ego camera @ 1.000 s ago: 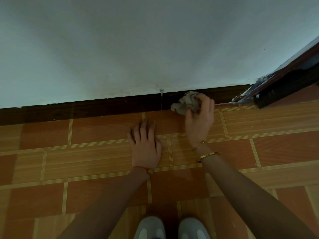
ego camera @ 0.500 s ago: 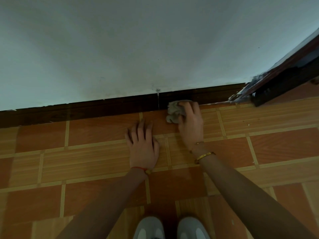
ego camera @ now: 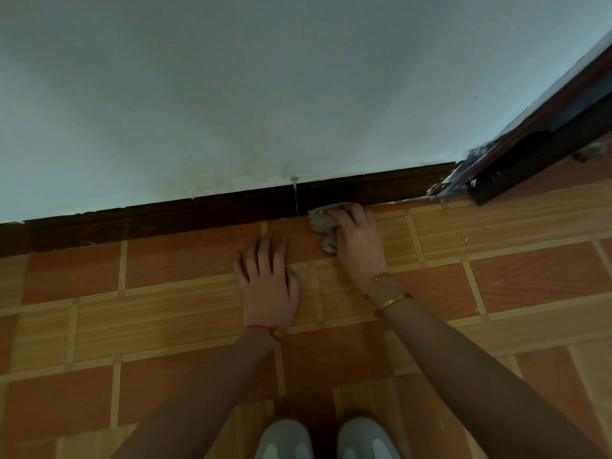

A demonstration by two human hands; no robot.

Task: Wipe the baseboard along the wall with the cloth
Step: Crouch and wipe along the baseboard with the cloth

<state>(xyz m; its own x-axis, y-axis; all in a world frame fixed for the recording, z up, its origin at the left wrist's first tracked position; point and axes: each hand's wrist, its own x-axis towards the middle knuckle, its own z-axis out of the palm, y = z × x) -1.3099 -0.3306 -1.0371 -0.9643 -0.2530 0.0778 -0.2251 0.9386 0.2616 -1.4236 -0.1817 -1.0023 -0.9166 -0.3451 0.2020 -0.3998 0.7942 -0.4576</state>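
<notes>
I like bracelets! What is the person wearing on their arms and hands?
The left hand has a thin red string bracelet with a small gold bead. The right hand has two gold bracelets at the wrist. Both arms are bare, without sleeves or gloves.

We're looking at a room in a home, prob. a hallway or living area, seen low by the floor. The floor [ego camera: 172,313] has orange and tan wood-look tiles w/ striped borders. A plain pale painted wall [ego camera: 265,94] meets it at a dark brown wooden baseboard [ego camera: 165,220], w/ paint flecks along its top edge. At right, a dark wooden door frame [ego camera: 543,134], its paint chipped near the bottom.
</notes>
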